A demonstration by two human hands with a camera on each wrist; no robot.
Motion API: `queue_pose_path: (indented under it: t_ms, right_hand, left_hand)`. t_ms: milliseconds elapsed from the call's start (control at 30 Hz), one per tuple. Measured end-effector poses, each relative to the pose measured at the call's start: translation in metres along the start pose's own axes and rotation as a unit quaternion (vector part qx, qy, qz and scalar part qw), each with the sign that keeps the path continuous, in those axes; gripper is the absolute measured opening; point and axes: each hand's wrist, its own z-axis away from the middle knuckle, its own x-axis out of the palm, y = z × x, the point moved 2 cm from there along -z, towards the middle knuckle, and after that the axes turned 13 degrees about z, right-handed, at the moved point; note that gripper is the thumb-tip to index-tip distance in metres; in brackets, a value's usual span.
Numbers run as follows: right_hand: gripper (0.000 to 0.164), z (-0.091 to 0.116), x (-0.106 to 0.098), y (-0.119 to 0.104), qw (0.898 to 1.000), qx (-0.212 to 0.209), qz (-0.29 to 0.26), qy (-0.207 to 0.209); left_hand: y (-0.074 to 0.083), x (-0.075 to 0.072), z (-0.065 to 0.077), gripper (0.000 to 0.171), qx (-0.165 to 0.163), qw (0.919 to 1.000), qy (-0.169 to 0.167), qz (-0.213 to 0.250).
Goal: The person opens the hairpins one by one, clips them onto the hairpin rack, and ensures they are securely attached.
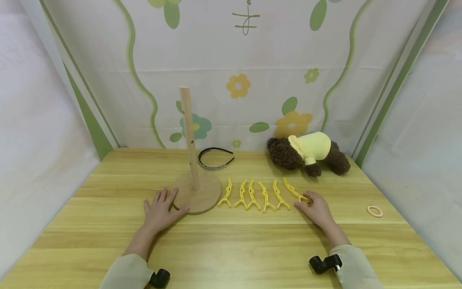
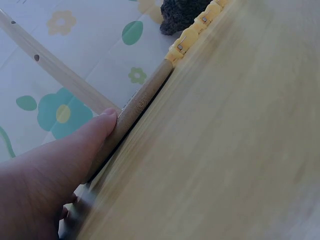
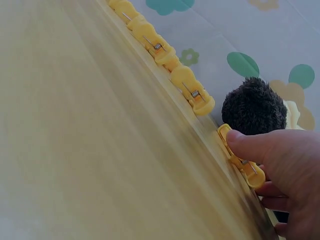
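A round-based wooden stand with an upright post [image 1: 190,140] is left of centre. My left hand [image 1: 159,214] rests at its base [image 1: 205,192], fingers spread, the thumb touching the rim, as the left wrist view [image 2: 55,165] also shows. To the right, several yellow alligator hair clips [image 1: 265,196] lie in a row on the table. My right hand [image 1: 317,210] pinches the handle end of the rightmost yellow hair clip [image 1: 291,189], which lies at a slant. In the right wrist view my thumb is against one arm of this clip [image 3: 254,176]; other fingers are partly hidden.
A black headband [image 1: 213,167] with a glittery band lies behind the stand. A brown plush toy [image 1: 314,148] in a yellow shirt lies at the back right. Near the table's right edge is a small pale ring [image 1: 375,211]. A patterned cloth [image 1: 223,52] hangs behind the table.
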Motion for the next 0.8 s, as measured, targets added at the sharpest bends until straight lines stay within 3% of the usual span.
queue_pose_path:
  t_ms: [267, 500, 800]
  right_hand:
    - [0.046, 0.001, -0.004, 0.003, 0.999, 0.004, 0.016, 0.027]
    - [0.039, -0.001, -0.013, 0.005, 1.0, 0.004, 0.026, 0.005]
    - [0.038, -0.004, -0.032, 0.004, 0.999, -0.027, -0.009, -0.028]
  left_hand:
    - [-0.001, 0.0, 0.0, 0.083, 0.002, 1.0, 0.0, -0.006]
    - [0.0, -0.001, 0.0, 0.083, 0.001, 1.0, 0.002, -0.007]
    - [0.001, 0.0, 0.001, 0.083, 0.003, 1.0, 0.005, -0.005]
